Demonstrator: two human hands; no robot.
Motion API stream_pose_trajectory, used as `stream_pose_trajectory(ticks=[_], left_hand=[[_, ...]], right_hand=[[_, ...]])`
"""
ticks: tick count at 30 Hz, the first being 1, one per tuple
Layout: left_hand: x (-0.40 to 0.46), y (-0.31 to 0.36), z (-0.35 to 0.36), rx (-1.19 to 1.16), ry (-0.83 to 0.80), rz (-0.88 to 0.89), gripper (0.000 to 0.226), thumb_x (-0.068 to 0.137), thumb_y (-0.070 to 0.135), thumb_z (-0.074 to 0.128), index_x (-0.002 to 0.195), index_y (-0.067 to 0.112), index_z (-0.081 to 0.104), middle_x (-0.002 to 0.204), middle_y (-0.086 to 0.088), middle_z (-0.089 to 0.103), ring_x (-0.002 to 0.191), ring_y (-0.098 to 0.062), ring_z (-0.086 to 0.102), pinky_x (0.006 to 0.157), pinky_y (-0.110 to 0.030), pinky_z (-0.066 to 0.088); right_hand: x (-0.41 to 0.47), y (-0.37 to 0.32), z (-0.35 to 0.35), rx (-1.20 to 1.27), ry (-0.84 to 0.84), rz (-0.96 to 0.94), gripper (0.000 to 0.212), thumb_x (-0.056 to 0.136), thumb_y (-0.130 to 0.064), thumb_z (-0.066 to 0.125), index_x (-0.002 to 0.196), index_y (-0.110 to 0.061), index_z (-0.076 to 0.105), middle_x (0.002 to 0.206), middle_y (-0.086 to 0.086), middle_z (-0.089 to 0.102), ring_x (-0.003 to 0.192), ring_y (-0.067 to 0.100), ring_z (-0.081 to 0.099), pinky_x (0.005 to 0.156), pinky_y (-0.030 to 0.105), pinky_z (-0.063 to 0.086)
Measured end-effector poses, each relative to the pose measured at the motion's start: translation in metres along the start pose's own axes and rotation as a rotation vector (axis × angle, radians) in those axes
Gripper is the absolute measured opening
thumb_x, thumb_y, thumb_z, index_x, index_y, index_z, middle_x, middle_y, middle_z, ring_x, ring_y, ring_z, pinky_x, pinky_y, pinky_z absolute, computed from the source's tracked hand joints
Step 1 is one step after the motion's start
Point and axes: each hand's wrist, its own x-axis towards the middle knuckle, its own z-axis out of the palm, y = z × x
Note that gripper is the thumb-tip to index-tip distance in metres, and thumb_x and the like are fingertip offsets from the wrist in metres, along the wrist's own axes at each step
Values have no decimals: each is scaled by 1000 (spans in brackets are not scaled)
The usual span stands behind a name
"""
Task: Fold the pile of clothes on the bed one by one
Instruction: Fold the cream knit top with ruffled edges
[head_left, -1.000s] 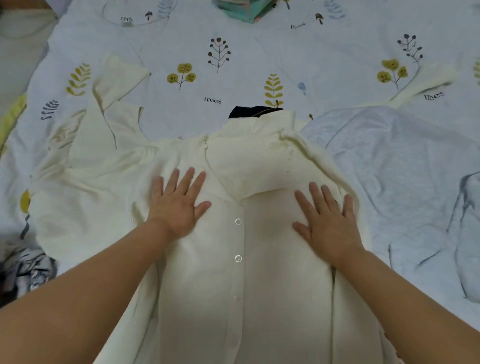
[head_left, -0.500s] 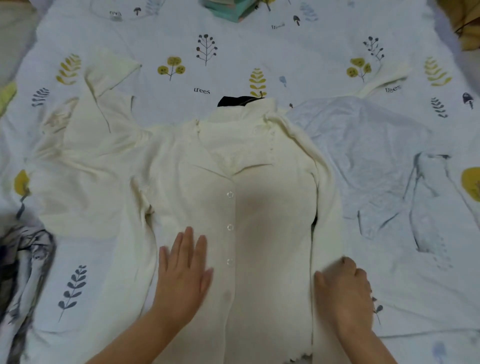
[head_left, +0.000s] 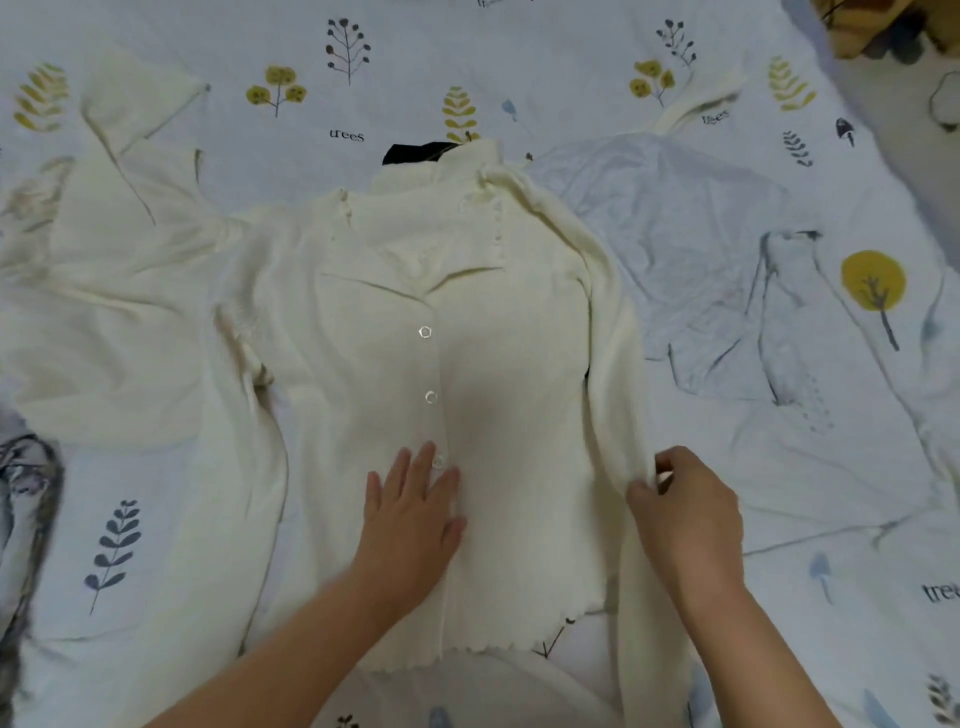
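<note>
A cream cardigan (head_left: 498, 322) lies front-up and buttoned in the middle of the bed, on a pale sheet (head_left: 857, 467) printed with trees and leaves. The left hand (head_left: 410, 514) rests flat on the cardigan's lower front, fingers straight and spread, the fingertips just beside the lowest of the three clear buttons (head_left: 425, 332) running up the centre. The right hand (head_left: 685, 514) is curled and pinches the cardigan's right sleeve (head_left: 613, 364), which runs straight down along the body's side edge from shoulder to below the hem. The scalloped hem (head_left: 467, 652) ends short of the bottom of the view, with bare sheet showing below it. The other sleeve (head_left: 239, 467) hangs down the opposite side, a narrow strip of sheet showing between it and the body. A second cream garment (head_left: 104, 312) is spread beyond that sleeve, touching it, and reaches the edge of the view. A pale grey garment (head_left: 675, 249) lies flat beyond the pinched sleeve, its near edge tucked against the cardigan's shoulder. A scrap of black cloth (head_left: 415, 151) peeks out above the collar. A dark patterned cloth (head_left: 26, 493) sits at the far side edge. Open sheet lies beside the right hand and toward the near corner there.
</note>
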Motion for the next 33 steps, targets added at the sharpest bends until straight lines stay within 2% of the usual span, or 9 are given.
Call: stream_pose_trajectory(ticks=[4, 9, 13, 17, 20, 24, 27, 30, 33], left_hand=[[4, 31, -37, -793, 207, -31, 20, 95, 24, 48, 103, 22, 66, 115, 3, 61, 116, -16, 52, 96, -19, 33], [18, 27, -72, -1755, -324, -243, 56, 73, 53, 52, 104, 8, 63, 92, -9, 66, 85, -22, 62, 74, -30, 49], [27, -3, -70, -1541, -184, -429, 22, 92, 25, 51, 96, 7, 63, 90, -13, 67, 72, -20, 65, 62, -27, 51], [27, -31, -70, -1602, -417, -541, 32, 88, 29, 56, 106, 5, 67, 105, -13, 70, 93, -26, 68, 71, -33, 55], [25, -45, -76, -1503, -444, -438, 35, 78, 16, 64, 109, 2, 64, 104, -17, 70, 93, -30, 68, 75, -36, 58], [22, -48, -86, -1233, -122, -432, 17, 88, 15, 59, 103, 10, 66, 95, -11, 72, 85, -26, 69, 75, -34, 54], [17, -48, -93, -1237, -179, -324, 23, 82, 14, 68, 104, 9, 65, 98, -11, 72, 89, -27, 69, 78, -35, 55], [11, -40, -101, -1455, -329, -242, 42, 69, 11, 72, 109, 6, 62, 105, -15, 70, 91, -27, 68, 73, -31, 57], [9, -29, -106, -1458, -274, -199, 26, 78, 14, 63, 103, 8, 63, 100, -15, 70, 88, -28, 67, 75, -34, 56]], right_hand=[[-34, -44, -8, 88, 35, -198, 9, 76, -7, 58, 77, -14, 53, 60, 3, 56, 59, 22, 52, 55, 32, 38], [-63, -83, 23, 186, -233, -455, 12, 85, -19, 58, 88, -30, 53, 70, -12, 50, 62, 3, 45, 61, 20, 36], [-62, -75, 47, 123, -381, -367, 38, 91, -24, 49, 129, -26, 48, 117, -7, 54, 102, 9, 52, 89, 21, 40], [-52, -52, 60, 50, -459, -187, 43, 95, -34, 46, 135, -26, 36, 127, -6, 48, 111, 12, 50, 90, 22, 37], [-46, -39, 66, 36, -436, -138, 40, 96, -35, 45, 134, -25, 38, 125, -6, 49, 108, 11, 51, 88, 21, 38], [-28, -30, 66, 39, -298, -80, 36, 96, -31, 44, 130, -23, 43, 122, -3, 50, 96, 7, 46, 80, 19, 33], [-11, -36, 62, 53, -262, -58, 33, 95, -33, 46, 125, -19, 47, 117, 0, 53, 96, 10, 51, 79, 21, 36], [-13, -59, 59, 406, -509, 36, 25, 91, -39, 53, 104, -19, 58, 97, -1, 62, 79, 10, 58, 73, 27, 48], [-33, -77, 64, 526, -740, -7, 20, 85, -35, 64, 98, -21, 61, 91, -2, 68, 77, 11, 65, 72, 27, 53]])
